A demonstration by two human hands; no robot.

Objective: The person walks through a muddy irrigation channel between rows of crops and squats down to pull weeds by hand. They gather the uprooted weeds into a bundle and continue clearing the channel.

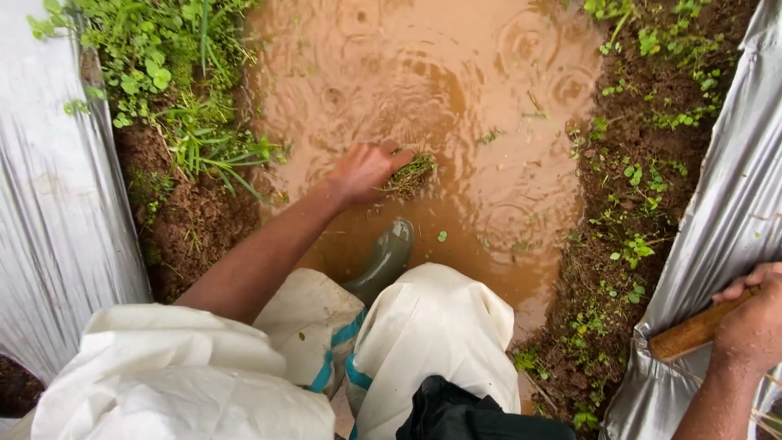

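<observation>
Wooden handle [692,332] sat gripped in the right hand [753,326], fingers wrapped shut. Farther out, the left hand [362,171] pinched a grass clump [410,173] in muddy water [456,90]; swishing it gently would best loosen soil.

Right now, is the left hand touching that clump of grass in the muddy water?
Touching. The head view shows the left hand with its fingers closed around the clump of grass at the surface of the muddy water, no gap between them.
</observation>
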